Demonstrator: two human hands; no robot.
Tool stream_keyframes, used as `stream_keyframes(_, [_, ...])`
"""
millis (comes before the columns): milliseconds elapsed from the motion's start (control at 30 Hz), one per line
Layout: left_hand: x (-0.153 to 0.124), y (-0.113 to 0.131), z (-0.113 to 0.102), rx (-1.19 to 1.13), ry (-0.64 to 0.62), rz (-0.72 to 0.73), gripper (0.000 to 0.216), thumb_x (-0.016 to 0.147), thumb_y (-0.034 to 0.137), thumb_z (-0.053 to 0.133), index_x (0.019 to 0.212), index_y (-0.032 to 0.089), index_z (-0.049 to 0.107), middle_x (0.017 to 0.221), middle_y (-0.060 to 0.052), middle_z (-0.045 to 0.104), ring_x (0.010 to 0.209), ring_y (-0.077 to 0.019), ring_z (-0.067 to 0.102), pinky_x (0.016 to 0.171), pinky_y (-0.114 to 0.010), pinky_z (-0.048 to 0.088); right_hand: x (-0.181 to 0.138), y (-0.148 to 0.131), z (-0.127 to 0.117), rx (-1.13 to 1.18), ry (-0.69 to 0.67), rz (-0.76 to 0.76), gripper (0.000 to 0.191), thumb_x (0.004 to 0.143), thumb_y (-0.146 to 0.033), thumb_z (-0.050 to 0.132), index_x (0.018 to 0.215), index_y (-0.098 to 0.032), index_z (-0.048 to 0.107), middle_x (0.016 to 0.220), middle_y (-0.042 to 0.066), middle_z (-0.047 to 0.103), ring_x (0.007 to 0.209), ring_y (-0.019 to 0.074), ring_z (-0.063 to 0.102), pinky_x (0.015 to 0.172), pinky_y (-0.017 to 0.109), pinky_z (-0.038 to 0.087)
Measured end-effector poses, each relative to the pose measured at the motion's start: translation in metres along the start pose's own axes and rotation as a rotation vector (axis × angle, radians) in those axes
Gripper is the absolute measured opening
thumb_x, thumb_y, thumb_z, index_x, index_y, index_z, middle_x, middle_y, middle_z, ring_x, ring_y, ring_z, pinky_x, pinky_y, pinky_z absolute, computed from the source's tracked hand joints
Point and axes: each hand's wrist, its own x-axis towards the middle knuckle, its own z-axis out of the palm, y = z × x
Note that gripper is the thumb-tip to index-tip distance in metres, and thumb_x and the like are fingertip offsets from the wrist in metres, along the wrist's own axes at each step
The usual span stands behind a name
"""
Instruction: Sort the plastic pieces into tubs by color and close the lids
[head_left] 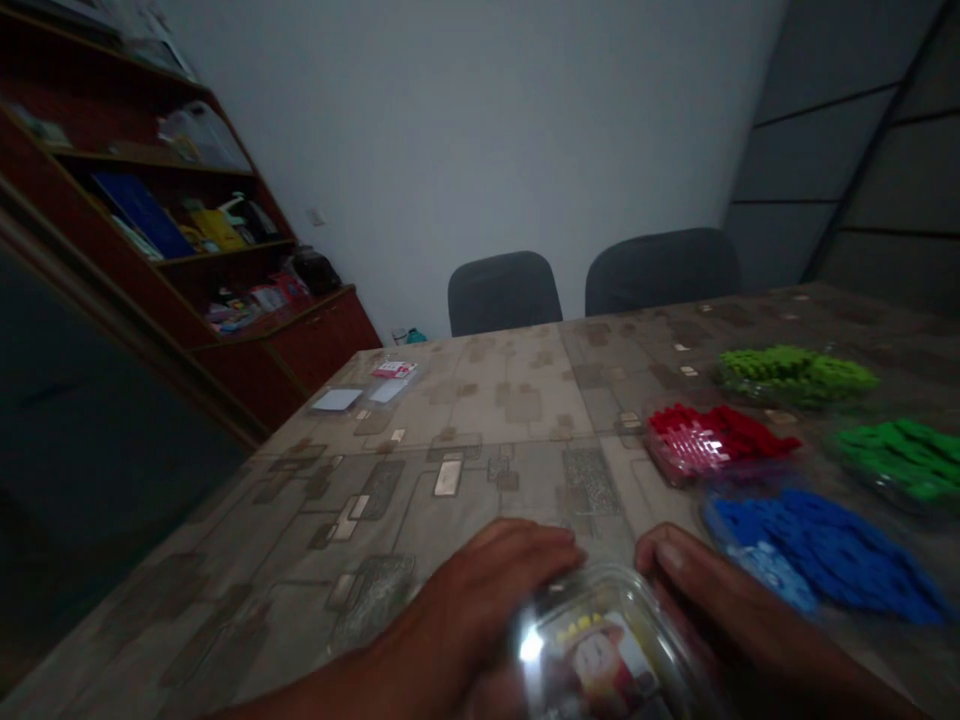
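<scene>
Between my two hands, at the bottom of the head view, is a clear plastic container (604, 650) with a printed label on its lid. My left hand (480, 590) wraps round its left side, fingers over the far left corner. Along the right side curls my right hand (720, 600), its fingers bent against the edge. The container's near part is cut off by the frame, and what it holds cannot be made out. Closest to my right hand lies a clear tray of blue pieces (832, 550), with a few light blue ones at its near left.
More clear trays stand to the right, with red pieces (712, 440), lime pieces (795, 372) and green pieces (904, 455). At the far left of the patterned tablecloth (517, 400) lie a white card (337, 400) and a small packet (394, 378). Two dark chairs (504, 292) stand behind.
</scene>
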Motion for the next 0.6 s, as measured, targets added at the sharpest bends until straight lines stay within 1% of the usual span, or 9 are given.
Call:
stream_keyframes(33, [-0.009, -0.002, 0.006, 0.055, -0.051, 0.051, 0.062, 0.087, 0.039, 0.066, 0.143, 0.036, 0.042, 0.148, -0.006, 0.047, 0.136, -0.0355, 0.039, 0.112, -0.050, 0.029, -0.002, 0.007, -0.002, 0.028, -0.009, 0.008, 0.054, 0.081, -0.078, 0.042, 0.080, -0.024, 0.048, 0.061, -0.007, 0.041, 0.053, 0.0113, 0.037, 0.050, 0.024, 0.033])
stream_keyframes(100, [-0.022, -0.012, 0.023, 0.166, -0.126, 0.024, 0.059, 0.090, 0.039, 0.061, 0.145, 0.039, 0.038, 0.155, -0.005, 0.036, 0.140, -0.0403, 0.032, 0.113, -0.059, 0.023, -0.007, 0.024, -0.005, 0.063, -0.032, 0.020, 0.057, 0.075, -0.080, 0.048, 0.077, -0.023, 0.047, 0.062, -0.006, 0.041, 0.055, 0.0114, 0.040, 0.052, 0.024, 0.035])
stream_keyframes(133, [-0.026, -0.018, 0.031, 0.192, -0.139, 0.006, 0.059, 0.091, 0.040, 0.059, 0.145, 0.040, 0.037, 0.156, -0.005, 0.032, 0.140, -0.0425, 0.029, 0.111, -0.062, 0.023, -0.010, 0.032, -0.005, 0.074, -0.044, 0.028, 0.057, 0.073, -0.080, 0.050, 0.077, -0.023, 0.046, 0.062, -0.006, 0.041, 0.056, 0.0118, 0.041, 0.053, 0.024, 0.035])
stream_keyframes(200, [-0.028, -0.027, 0.042, 0.203, -0.165, -0.001, 0.059, 0.093, 0.041, 0.055, 0.147, 0.040, 0.032, 0.158, -0.005, 0.025, 0.141, -0.0433, 0.027, 0.111, -0.063, 0.023, -0.013, 0.040, -0.005, 0.087, -0.053, 0.040, 0.058, 0.071, -0.081, 0.053, 0.077, -0.023, 0.045, 0.060, -0.007, 0.042, 0.055, 0.0117, 0.042, 0.054, 0.024, 0.035])
stream_keyframes(233, [-0.026, -0.029, 0.043, 0.197, -0.167, 0.010, 0.060, 0.093, 0.041, 0.054, 0.148, 0.039, 0.030, 0.158, -0.006, 0.022, 0.141, -0.0425, 0.027, 0.111, -0.062, 0.024, -0.014, 0.039, -0.005, 0.101, -0.050, 0.039, 0.059, 0.069, -0.081, 0.055, 0.077, -0.023, 0.045, 0.060, -0.007, 0.043, 0.055, 0.0117, 0.042, 0.054, 0.025, 0.035])
stream_keyframes(333, [-0.013, -0.027, 0.028, 0.186, -0.175, 0.052, 0.072, 0.087, 0.040, 0.063, 0.150, 0.036, 0.026, 0.160, -0.007, 0.015, 0.142, -0.0405, 0.027, 0.113, -0.059, 0.022, -0.012, 0.022, -0.002, 0.125, -0.017, 0.024, 0.058, 0.067, -0.079, 0.060, 0.079, -0.023, 0.048, 0.064, -0.004, 0.052, 0.059, 0.0141, 0.049, 0.056, 0.026, 0.040])
stream_keyframes(433, [0.002, -0.011, 0.003, 0.214, -0.209, 0.054, 0.095, 0.073, 0.044, 0.077, 0.151, 0.033, 0.024, 0.160, -0.010, 0.016, 0.143, -0.0429, 0.021, 0.114, -0.062, 0.016, -0.005, 0.005, 0.001, 0.133, 0.047, -0.032, 0.045, 0.076, -0.067, 0.063, 0.081, -0.023, 0.052, 0.076, 0.000, 0.058, 0.071, 0.0176, 0.056, 0.062, 0.028, 0.045])
stream_keyframes(500, [0.009, 0.002, -0.009, 0.238, -0.222, 0.049, 0.095, 0.072, 0.046, 0.078, 0.151, 0.030, 0.027, 0.159, -0.012, 0.016, 0.143, -0.0428, 0.020, 0.114, -0.062, 0.013, -0.003, 0.004, 0.001, 0.194, 0.054, -0.026, 0.044, 0.077, -0.067, 0.061, 0.081, -0.023, 0.053, 0.078, 0.000, 0.057, 0.075, 0.0183, 0.056, 0.065, 0.028, 0.045])
stream_keyframes(600, [0.017, 0.019, -0.012, 0.273, -0.272, -0.004, 0.085, 0.078, 0.048, 0.071, 0.149, 0.022, 0.032, 0.158, -0.016, 0.015, 0.144, -0.0418, 0.016, 0.114, -0.063, 0.010, -0.006, 0.015, -0.001, 0.266, 0.018, 0.026, 0.051, 0.076, -0.074, 0.054, 0.076, -0.023, 0.051, 0.068, -0.002, 0.050, 0.061, 0.0147, 0.051, 0.057, 0.027, 0.042])
